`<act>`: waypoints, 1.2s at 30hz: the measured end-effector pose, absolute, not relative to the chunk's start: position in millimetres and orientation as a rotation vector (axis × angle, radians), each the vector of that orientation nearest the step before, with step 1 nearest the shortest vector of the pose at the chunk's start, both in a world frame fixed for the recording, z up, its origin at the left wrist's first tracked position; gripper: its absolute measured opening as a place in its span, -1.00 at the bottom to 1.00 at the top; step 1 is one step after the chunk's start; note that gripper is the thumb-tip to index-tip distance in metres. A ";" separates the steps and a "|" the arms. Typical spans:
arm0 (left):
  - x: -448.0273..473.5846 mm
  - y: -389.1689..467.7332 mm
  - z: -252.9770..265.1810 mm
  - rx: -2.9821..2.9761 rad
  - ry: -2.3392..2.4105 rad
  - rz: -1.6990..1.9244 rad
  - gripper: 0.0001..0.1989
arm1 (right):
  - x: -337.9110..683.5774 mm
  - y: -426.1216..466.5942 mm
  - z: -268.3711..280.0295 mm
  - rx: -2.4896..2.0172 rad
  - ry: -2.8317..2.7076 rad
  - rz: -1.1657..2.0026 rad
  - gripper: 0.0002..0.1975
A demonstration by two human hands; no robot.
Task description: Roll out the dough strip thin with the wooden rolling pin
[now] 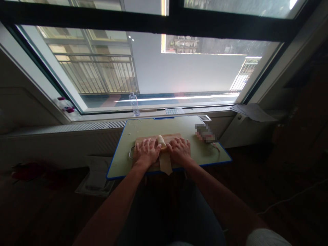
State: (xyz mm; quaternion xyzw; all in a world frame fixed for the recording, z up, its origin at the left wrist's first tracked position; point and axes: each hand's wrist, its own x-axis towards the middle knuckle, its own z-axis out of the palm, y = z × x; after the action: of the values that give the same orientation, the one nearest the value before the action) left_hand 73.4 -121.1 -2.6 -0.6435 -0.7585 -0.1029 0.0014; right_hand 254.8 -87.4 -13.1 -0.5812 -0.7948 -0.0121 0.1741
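On a wooden board (pixel 175 137) lies a strip of pale dough. Its far part is a thick white lump (pixel 161 140), while the near part is a flat tongue (pixel 165 163) hanging toward the table's front edge. A thin wooden rolling pin (pixel 164 149) crosses the dough, showing only between my thumbs. My left hand (pixel 147 150) lies palm down over the pin's left side, fingers stretched out and spread. Over its right side rests my right hand (pixel 179 149), also palm down with fingers extended. My palms hide most of the pin.
The board sits on a small green table (pixel 123 160) with a blue rim. A pixelated object (pixel 205 132) lies at its right. A clear bottle (pixel 134 104) stands on the windowsill, and another bottle (pixel 66 105) with a purple label leans farther left. Papers (pixel 252 112) lie at right.
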 end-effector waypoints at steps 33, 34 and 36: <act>59.1 -89.0 0.4 -2.136 -2.402 -0.278 -0.28 | 243.8 -61.2 -5.9 -1.669 -2.270 -0.025 -0.53; 60.1 -91.2 0.3 -2.133 -2.391 -0.286 -0.29 | 244.6 -63.0 -6.2 -1.663 -2.271 -0.022 -0.53; 62.1 -96.1 -0.3 -2.123 -2.362 -0.305 -0.32 | 246.5 -66.4 -7.2 -1.650 -2.276 -0.017 -0.54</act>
State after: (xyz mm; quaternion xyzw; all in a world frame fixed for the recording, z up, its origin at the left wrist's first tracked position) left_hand 62.1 -96.1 -0.3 -0.6652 -0.7401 -0.0957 -0.0245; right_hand 246.5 -66.4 -7.2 -0.5789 -0.7985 -0.0058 0.1647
